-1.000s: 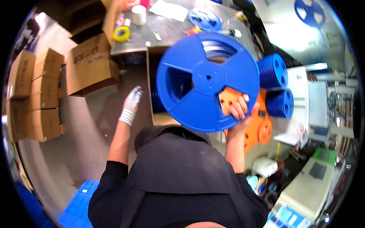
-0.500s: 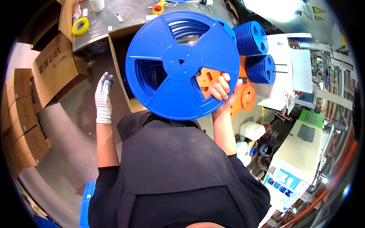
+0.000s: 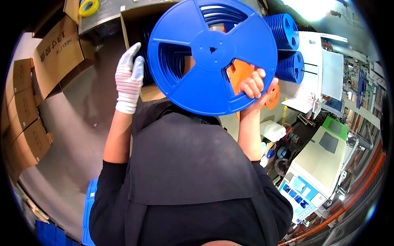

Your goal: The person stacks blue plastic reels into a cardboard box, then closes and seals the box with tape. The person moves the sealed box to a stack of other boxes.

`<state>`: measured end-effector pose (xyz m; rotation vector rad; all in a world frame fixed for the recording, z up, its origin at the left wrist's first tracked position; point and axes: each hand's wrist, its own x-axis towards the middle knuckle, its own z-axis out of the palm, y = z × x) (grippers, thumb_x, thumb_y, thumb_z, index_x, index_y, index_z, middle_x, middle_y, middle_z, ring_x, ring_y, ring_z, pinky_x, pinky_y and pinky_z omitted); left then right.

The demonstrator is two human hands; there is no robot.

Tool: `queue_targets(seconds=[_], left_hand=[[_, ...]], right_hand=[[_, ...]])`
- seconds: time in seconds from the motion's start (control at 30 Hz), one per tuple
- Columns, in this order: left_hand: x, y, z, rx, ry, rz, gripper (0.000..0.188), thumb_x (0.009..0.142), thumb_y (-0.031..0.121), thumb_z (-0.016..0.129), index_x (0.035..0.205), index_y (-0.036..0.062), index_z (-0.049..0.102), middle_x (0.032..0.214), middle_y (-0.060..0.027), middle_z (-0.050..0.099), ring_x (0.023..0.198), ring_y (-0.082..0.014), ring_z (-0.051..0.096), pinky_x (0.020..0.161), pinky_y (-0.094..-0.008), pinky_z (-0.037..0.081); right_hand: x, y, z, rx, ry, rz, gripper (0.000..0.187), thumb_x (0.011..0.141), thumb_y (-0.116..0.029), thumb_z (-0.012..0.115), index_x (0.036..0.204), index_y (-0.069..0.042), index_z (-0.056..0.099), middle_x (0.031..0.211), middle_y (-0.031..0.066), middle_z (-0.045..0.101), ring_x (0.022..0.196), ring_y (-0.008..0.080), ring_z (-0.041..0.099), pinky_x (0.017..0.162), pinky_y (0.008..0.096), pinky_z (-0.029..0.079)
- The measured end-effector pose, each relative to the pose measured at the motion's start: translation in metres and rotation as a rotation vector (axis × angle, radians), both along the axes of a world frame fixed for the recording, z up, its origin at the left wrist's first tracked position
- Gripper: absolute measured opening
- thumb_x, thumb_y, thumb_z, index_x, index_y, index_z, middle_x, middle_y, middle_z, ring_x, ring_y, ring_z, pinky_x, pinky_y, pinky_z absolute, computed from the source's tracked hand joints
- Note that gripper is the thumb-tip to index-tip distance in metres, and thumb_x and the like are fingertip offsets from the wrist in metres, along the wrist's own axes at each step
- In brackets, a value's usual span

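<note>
A bare right hand (image 3: 253, 85) is gripping a blue reel (image 3: 212, 55) while the gloved left hand (image 3: 129, 78) is hovering open-fingered beside it.

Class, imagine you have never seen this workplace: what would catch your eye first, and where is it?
First, the big blue plastic reel filling the upper middle, held up by the bare right hand through one of its openings. Beside it on the left, the left hand in a striped white glove is raised near an open cardboard box of more blue reels. Stacked blue reels sit upper right.
</note>
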<state>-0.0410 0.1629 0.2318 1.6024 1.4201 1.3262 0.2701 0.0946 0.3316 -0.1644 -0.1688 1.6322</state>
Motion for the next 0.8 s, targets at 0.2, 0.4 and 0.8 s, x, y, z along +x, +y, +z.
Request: queue_targets(seconds=[0.2,0.4,0.8], left_hand=[[0.048,-0.001,0.025,0.107,0.177,-0.244,0.036,0.08,0.019,0.064,0.114,0.0075,0.062,0.106,-0.0145,0.063,0.101,-0.0346,0.058,0.09,-0.0408,0.044],[0.099,-0.027,0.013,-0.632,-0.396,-0.503,0.091,0.079,0.036,0.072,0.147,0.0088,0.02,0.134,-0.0206,0.042,0.124,-0.0265,0.043,0.105,-0.0355,0.033],[-0.002,-0.044,0.026,-0.86,-1.904,-0.587,0.072,0.082,0.043,0.055,0.133,-0.006,0.04,0.125,-0.0216,0.053,0.114,-0.0367,0.054,0.098,-0.049,0.045]], right_hand=[[-0.006,0.008,-0.001,-0.024,-0.051,0.036,0.042,0.086,-0.033,0.067,0.103,0.0,0.049,0.065,-0.001,0.04,0.05,0.0083,0.041,0.05,0.0247,0.033],[-0.064,0.013,0.016,-0.099,-0.585,0.138,0.058,0.087,-0.05,0.057,0.113,0.002,0.05,0.08,0.0056,0.055,0.067,0.0176,0.056,0.063,0.0304,0.047],[-0.037,-0.011,0.016,-0.481,-1.039,0.002,0.038,0.096,-0.025,0.045,0.122,0.003,0.048,0.088,0.014,0.065,0.076,0.0248,0.066,0.069,0.0369,0.055]])
